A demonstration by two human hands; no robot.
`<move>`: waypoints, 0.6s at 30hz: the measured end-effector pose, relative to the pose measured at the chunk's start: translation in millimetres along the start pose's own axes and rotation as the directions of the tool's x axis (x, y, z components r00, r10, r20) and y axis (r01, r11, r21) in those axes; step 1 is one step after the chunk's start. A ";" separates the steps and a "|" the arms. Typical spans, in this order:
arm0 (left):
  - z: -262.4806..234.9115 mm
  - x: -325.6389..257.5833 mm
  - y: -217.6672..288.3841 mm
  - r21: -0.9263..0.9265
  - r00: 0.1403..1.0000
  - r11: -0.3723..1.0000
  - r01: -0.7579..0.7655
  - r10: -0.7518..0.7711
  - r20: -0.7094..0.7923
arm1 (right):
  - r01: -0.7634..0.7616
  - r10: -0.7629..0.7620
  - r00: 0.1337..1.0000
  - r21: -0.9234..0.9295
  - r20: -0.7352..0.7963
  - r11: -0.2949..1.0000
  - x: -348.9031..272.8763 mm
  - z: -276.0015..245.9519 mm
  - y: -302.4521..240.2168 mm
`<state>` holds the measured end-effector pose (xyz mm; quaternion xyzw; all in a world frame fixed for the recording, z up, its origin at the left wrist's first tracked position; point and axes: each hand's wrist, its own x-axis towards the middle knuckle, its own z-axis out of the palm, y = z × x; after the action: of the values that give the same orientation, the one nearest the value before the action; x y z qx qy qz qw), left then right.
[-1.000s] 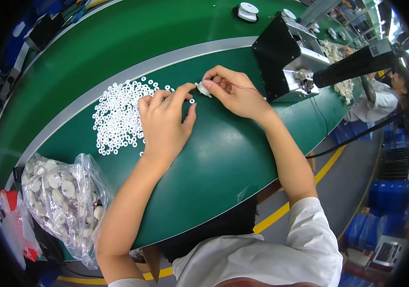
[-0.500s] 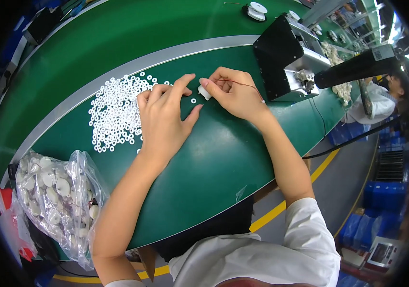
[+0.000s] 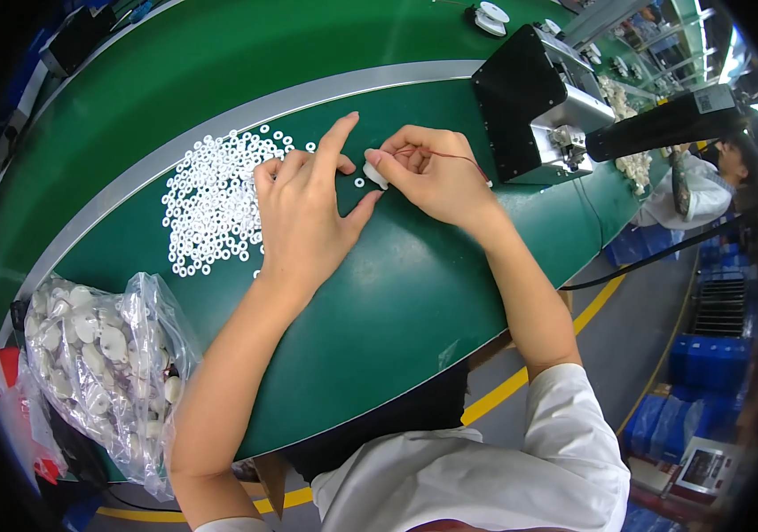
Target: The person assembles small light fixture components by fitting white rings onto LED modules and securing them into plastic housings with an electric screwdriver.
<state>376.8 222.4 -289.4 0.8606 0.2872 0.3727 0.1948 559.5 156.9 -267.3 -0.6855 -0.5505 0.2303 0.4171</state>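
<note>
My right hand (image 3: pixel 428 173) pinches a small white round part (image 3: pixel 375 175) between thumb and fingers. A thin red wire (image 3: pixel 450 156) trails from that grip across the back of the hand toward the wrist. Facing it, my left hand (image 3: pixel 308 199) has its index finger raised and thumb apart, with nothing seen between them. A single white ring washer (image 3: pixel 359 183) lies on the green tabletop between the two hands. Beside and partly behind my left hand spreads a heap of white ring washers (image 3: pixel 210 204).
A clear plastic bag (image 3: pixel 108 355) of white round parts sits at the left. At the right stands a black and silver machine (image 3: pixel 538 111) with a dark cylinder (image 3: pixel 663 129) beside it. A white spool-like part (image 3: pixel 490 18) lies on the far green belt. Another person (image 3: pixel 707 191) sits farther right.
My left index finger has lifted and straightened, and the left thumb has come closer to the white part. The right hand keeps its grip, with the part turned slightly.
</note>
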 end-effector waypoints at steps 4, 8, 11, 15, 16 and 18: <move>-0.2 -2.3 -3.3 0.029 1.000 1.000 -0.003 0.003 -0.016 | 0.015 -0.015 1.000 0.012 0.020 1.000 -1.6 7.5 -6.0; -0.2 -1.6 -2.2 0.012 0.999 0.999 -0.033 0.034 -0.031 | 0.095 -0.094 0.995 -0.050 0.024 0.994 -1.7 8.4 -6.7; -0.6 -1.3 -3.3 0.016 0.998 0.999 -0.038 0.038 -0.041 | 0.197 -0.194 0.980 -0.084 0.042 0.977 0.5 5.9 -6.5; 1.7 -2.7 -4.4 0.002 0.997 0.999 -0.051 0.051 -0.060 | 0.286 -0.279 0.958 -0.116 0.073 0.951 0.7 4.6 -5.6; 1.7 -2.7 -4.3 0.003 0.997 0.999 -0.051 0.051 -0.051 | 0.279 -0.273 0.960 -0.111 0.070 0.954 0.6 4.2 -6.1; 1.8 -1.4 -3.6 -0.023 0.998 0.999 -0.033 0.031 -0.062 | 0.285 -0.277 0.958 -0.136 0.074 0.949 0.7 2.8 -7.0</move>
<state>376.1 224.0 -293.3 0.8508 0.2747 0.4056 0.1902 553.6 158.8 -263.0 -0.6222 -0.6690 0.1461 0.3795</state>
